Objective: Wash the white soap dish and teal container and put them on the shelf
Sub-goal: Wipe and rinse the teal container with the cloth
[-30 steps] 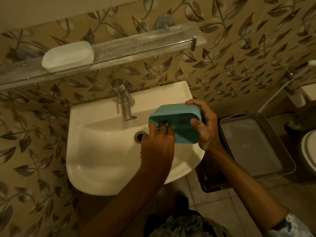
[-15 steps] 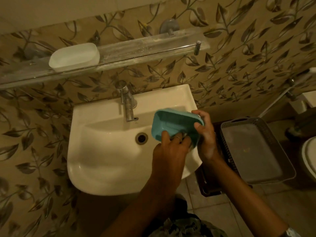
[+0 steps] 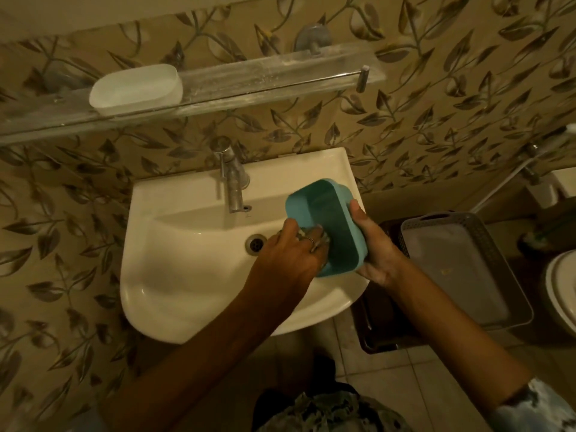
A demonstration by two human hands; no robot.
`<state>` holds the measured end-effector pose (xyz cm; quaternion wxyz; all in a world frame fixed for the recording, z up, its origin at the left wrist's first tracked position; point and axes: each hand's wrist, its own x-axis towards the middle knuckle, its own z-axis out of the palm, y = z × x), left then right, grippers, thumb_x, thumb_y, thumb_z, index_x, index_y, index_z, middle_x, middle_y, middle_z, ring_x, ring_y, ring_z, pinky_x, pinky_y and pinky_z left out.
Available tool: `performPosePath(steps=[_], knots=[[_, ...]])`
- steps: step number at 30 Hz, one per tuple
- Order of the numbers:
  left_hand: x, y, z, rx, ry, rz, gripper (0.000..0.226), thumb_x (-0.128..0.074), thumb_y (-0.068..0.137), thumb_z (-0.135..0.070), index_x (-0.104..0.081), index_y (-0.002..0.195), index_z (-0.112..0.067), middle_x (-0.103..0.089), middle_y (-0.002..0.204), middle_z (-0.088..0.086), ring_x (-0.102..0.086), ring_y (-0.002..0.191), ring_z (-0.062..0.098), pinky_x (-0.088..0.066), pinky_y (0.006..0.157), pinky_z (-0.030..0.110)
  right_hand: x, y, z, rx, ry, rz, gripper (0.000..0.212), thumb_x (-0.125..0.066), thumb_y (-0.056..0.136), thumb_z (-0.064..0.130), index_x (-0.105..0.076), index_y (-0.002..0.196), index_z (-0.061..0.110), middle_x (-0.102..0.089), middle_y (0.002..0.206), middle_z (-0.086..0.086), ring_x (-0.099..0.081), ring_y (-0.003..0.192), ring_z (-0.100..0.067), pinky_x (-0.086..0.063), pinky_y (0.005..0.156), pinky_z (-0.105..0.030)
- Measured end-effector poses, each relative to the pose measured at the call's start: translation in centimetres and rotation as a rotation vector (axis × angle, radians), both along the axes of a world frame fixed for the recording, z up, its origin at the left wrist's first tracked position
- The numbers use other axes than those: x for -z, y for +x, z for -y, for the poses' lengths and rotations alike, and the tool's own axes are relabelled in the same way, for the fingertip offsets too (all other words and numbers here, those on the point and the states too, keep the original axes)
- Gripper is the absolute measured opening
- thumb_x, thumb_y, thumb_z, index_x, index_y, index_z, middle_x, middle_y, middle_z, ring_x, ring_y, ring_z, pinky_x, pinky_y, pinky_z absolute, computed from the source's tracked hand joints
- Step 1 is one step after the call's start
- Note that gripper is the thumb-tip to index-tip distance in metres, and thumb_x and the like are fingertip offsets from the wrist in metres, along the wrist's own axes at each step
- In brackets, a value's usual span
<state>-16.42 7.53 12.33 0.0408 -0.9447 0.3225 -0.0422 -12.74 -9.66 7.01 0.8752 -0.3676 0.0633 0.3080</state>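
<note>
The teal container (image 3: 330, 219) is tilted on its side over the right part of the white sink (image 3: 187, 269), its opening facing left. My right hand (image 3: 374, 247) grips its outer right wall. My left hand (image 3: 296, 251), a ring on one finger, reaches into the opening with fingers pressed against the inside near the lower rim; whether it holds a cloth I cannot tell. The white soap dish (image 3: 135, 88) sits upright on the left part of the glass shelf (image 3: 280, 79) above the sink.
A metal tap (image 3: 232, 182) stands at the sink's back, no water visibly running. The drain (image 3: 256, 243) lies just left of my left hand. A grey basket (image 3: 461, 269) sits on a dark stand right of the sink. A toilet rim (image 3: 561, 291) shows at far right.
The teal container has turned from underside-up to lying on its side with the opening facing left. My left hand has moved from its outside into the opening.
</note>
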Motion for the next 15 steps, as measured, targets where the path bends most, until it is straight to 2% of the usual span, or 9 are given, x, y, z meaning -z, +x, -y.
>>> performPosePath(steps=[2,3,4,6,9,11,13,14,15], knots=[[-0.3,-0.8,1.4,-0.171,-0.003,-0.132,0.040,-0.038,0.089,-0.014,-0.059,0.122,-0.010,-0.059,0.130,0.011,-0.053,0.112,0.037,-0.051,0.085,0.041,-0.3,0.4,-0.7,0.012,-0.079,0.075,0.069,-0.088,0.045,0.060,-0.076,0.099,0.019,-0.075,0.098,-0.009,-0.072,0.089,-0.021,-0.060,0.073,-0.033],[-0.2,-1.4,2.3,-0.262,-0.036,-0.221,0.041,-0.033,0.090,-0.014,-0.055,0.125,-0.010,-0.056,0.133,0.011,-0.045,0.118,0.037,-0.047,0.090,0.043,-0.4,0.6,-1.1,0.021,-0.110,0.116,0.072,-0.087,0.045,0.061,-0.074,0.101,0.018,-0.075,0.096,-0.008,-0.072,0.087,-0.020,-0.060,0.074,-0.033],[-0.1,-2.2,3.0,-0.351,-0.084,-0.287,0.038,-0.036,0.091,-0.013,-0.053,0.125,-0.010,-0.054,0.132,0.010,-0.039,0.122,0.037,-0.046,0.092,0.043,-0.4,0.8,-1.4,0.030,-0.129,0.155,0.074,-0.087,0.047,0.061,-0.070,0.104,0.017,-0.075,0.095,-0.007,-0.071,0.087,-0.019,-0.060,0.075,-0.032],[0.1,-3.7,4.1,-0.486,-0.242,-0.360,0.037,-0.050,0.089,-0.014,-0.052,0.126,-0.013,-0.054,0.129,0.005,-0.037,0.121,0.031,-0.050,0.086,0.038,-0.1,0.9,-1.7,0.017,-0.154,0.235,0.071,-0.083,0.055,0.060,-0.065,0.109,0.018,-0.073,0.098,-0.005,-0.070,0.090,-0.018,-0.059,0.076,-0.032],[-0.5,-4.2,4.7,-0.623,-0.523,-0.537,0.033,-0.052,0.088,-0.015,-0.052,0.121,-0.016,-0.056,0.119,0.004,-0.047,0.111,0.024,-0.052,0.083,0.035,0.4,0.7,-1.8,0.019,-0.164,0.297,0.074,-0.081,0.059,0.060,-0.060,0.115,0.016,-0.071,0.101,-0.004,-0.068,0.092,-0.019,-0.058,0.078,-0.033],[-1.1,-3.4,4.9,-0.647,-0.718,-0.684,0.025,-0.049,0.090,-0.010,-0.055,0.114,-0.010,-0.060,0.113,0.009,-0.056,0.104,0.024,-0.053,0.086,0.039,0.6,0.4,-1.9,0.054,-0.115,0.248,0.080,-0.085,0.054,0.059,-0.059,0.115,0.013,-0.074,0.099,-0.004,-0.070,0.089,-0.019,-0.059,0.077,-0.034],[-1.7,-2.7,4.6,-0.547,-0.912,-0.800,0.028,-0.046,0.091,-0.004,-0.058,0.116,-0.007,-0.062,0.114,0.013,-0.059,0.106,0.025,-0.051,0.092,0.041,0.4,0.6,-1.8,0.107,-0.104,0.216,0.086,-0.086,0.049,0.060,-0.059,0.114,0.011,-0.074,0.096,-0.006,-0.071,0.086,-0.021,-0.059,0.076,-0.036],[-1.7,-2.7,4.2,-0.486,-0.933,-0.801,0.030,-0.045,0.090,-0.004,-0.058,0.117,-0.007,-0.062,0.115,0.012,-0.057,0.108,0.025,-0.051,0.093,0.041,0.1,0.7,-1.7,0.120,-0.153,0.247,0.087,-0.085,0.049,0.062,-0.059,0.115,0.011,-0.074,0.096,-0.005,-0.070,0.086,-0.020,-0.059,0.076,-0.036],[-1.5,-2.8,3.4,-0.430,-0.862,-0.742,0.032,-0.044,0.088,-0.008,-0.057,0.117,-0.010,-0.061,0.115,0.010,-0.055,0.108,0.025,-0.051,0.090,0.042,-0.2,0.7,-1.8,0.122,-0.186,0.288,0.085,-0.084,0.052,0.062,-0.058,0.115,0.011,-0.074,0.096,-0.004,-0.070,0.086,-0.019,-0.059,0.075,-0.034]])
